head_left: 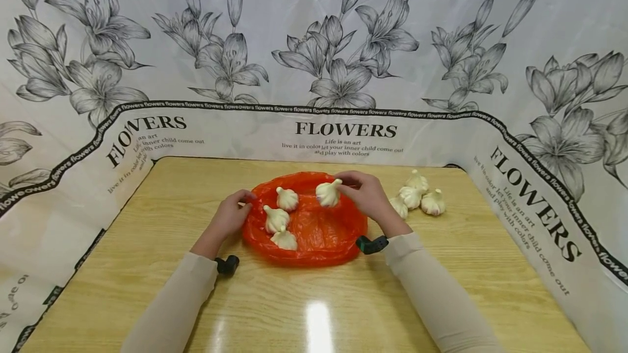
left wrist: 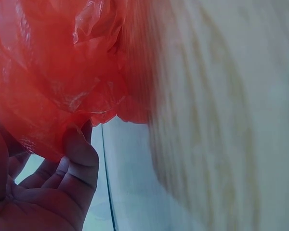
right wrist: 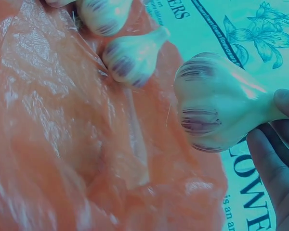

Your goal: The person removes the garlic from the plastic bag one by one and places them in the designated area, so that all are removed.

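Observation:
A red plastic bag (head_left: 319,227) lies spread open on the table, with several garlic bulbs (head_left: 276,218) on its left side. My left hand (head_left: 230,214) pinches the bag's left rim between thumb and fingers; the left wrist view shows the red film (left wrist: 62,67) held there. With my right hand (head_left: 365,195) I grip a garlic bulb (head_left: 327,193) by its stem, above the bag's far right part. Close up in the right wrist view, that bulb (right wrist: 212,103) shows purple streaks, and the thumb and fingers hold its neck.
On the wooden table (head_left: 275,309), right of the bag, more garlic bulbs (head_left: 411,196) stand in a group. A white curtain (head_left: 235,140) printed with flowers and lettering surrounds the table at the back and sides. Dark wrist devices (head_left: 372,244) sit on both arms.

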The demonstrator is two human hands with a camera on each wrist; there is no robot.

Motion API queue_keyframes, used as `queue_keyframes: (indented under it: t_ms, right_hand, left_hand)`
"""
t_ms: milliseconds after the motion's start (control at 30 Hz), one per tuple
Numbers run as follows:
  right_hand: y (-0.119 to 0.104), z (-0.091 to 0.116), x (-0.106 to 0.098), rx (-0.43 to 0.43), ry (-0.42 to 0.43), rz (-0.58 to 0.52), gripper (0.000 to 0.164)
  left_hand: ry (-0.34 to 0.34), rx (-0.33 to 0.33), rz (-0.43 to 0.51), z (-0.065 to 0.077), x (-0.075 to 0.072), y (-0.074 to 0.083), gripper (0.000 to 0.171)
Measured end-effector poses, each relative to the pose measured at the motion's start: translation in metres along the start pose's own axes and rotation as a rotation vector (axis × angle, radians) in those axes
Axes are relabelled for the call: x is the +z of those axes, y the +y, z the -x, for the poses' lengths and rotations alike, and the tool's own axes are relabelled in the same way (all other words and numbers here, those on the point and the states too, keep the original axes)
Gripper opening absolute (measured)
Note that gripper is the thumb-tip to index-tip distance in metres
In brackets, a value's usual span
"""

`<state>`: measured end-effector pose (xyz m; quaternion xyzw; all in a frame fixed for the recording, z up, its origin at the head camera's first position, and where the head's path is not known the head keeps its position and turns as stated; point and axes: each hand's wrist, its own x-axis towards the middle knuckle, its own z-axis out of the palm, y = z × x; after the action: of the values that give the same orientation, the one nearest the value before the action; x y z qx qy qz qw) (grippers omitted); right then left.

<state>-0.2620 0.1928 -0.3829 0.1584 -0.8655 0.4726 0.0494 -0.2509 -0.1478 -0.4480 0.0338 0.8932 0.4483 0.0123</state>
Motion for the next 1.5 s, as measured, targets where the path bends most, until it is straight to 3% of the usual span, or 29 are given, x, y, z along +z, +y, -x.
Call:
queue_keyframes:
  t_ms: [700,1200,1500]
  right_hand:
    - [0.003,0.02,-0.059,0.035,0.034,0.109,0.04]
    - [0.016,0.039,-0.087,0.025,0.091,0.163,0.037]
    - [0.023,0.054,-0.105,0.05,0.073,0.166,0.038]
  left_hand:
    - [0.001,0.013,0.008,-0.004,0.0,0.0,0.022]
    - [-0.01,-0.005,0.002,-0.005,0.002,-0.002,0.022]
    - [-0.016,-0.013,0.004,-0.004,0.002,-0.001,0.022]
